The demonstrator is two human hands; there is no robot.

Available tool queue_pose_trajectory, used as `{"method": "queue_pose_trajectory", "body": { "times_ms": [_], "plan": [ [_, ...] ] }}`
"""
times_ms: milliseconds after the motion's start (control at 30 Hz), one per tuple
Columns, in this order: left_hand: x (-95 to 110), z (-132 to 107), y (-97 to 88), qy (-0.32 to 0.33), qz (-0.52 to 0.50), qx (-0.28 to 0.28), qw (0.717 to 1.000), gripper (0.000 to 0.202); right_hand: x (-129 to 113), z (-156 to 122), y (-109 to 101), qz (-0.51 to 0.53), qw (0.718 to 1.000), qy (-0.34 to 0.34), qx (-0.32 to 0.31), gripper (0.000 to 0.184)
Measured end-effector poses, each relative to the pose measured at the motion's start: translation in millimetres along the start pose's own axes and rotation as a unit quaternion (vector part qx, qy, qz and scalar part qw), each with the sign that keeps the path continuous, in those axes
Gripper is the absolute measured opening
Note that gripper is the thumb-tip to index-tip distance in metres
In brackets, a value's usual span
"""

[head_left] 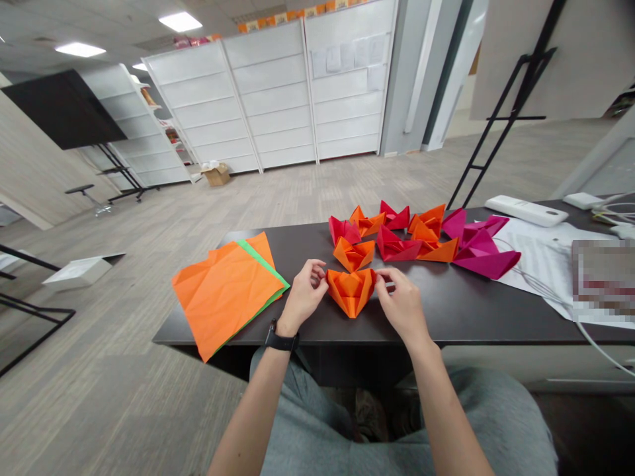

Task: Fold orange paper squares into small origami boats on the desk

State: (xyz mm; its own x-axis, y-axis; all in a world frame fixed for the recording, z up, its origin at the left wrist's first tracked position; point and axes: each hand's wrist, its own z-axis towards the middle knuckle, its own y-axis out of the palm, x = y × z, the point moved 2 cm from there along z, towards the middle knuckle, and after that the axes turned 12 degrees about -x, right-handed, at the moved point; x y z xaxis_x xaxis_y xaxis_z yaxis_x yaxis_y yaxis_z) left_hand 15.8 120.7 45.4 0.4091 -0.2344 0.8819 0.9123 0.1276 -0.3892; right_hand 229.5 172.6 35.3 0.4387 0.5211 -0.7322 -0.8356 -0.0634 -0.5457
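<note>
An orange folded paper boat (351, 291) is at the near edge of the dark table, between my two hands. My left hand (308, 291) pinches its left tip, with the fingers curled. On the other side, my right hand (398, 296) pinches the right tip between thumb and fingers. Just beyond stands another orange paper boat (354, 254), close to the held one. Several more folded boats in red, orange and magenta are grouped behind it, among them a red boat (397, 244) and a magenta boat (486, 254).
Creased orange paper sheets (228, 284) with a green sheet (262, 264) lie at the table's left end, partly over its edge. To the right are printed papers (530, 248), a white device (526, 210) and a white cable (598, 340). The dark table (307, 241) ends before my knees.
</note>
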Motion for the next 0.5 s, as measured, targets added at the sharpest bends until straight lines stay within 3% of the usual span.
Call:
{"method": "queue_pose_trajectory", "body": {
  "times_ms": [167,500],
  "plan": [
    [-4.9,0.8,-1.3,-0.017,0.007,0.017,1.000,0.026,1.8,-0.9,-1.1,-0.027,0.996,0.085,0.020,0.015],
    [-3.8,0.0,-1.1,-0.035,0.025,0.007,0.999,0.019,9.6,0.0,1.0,-0.038,0.992,0.123,-0.003,0.015]
  ]
}}
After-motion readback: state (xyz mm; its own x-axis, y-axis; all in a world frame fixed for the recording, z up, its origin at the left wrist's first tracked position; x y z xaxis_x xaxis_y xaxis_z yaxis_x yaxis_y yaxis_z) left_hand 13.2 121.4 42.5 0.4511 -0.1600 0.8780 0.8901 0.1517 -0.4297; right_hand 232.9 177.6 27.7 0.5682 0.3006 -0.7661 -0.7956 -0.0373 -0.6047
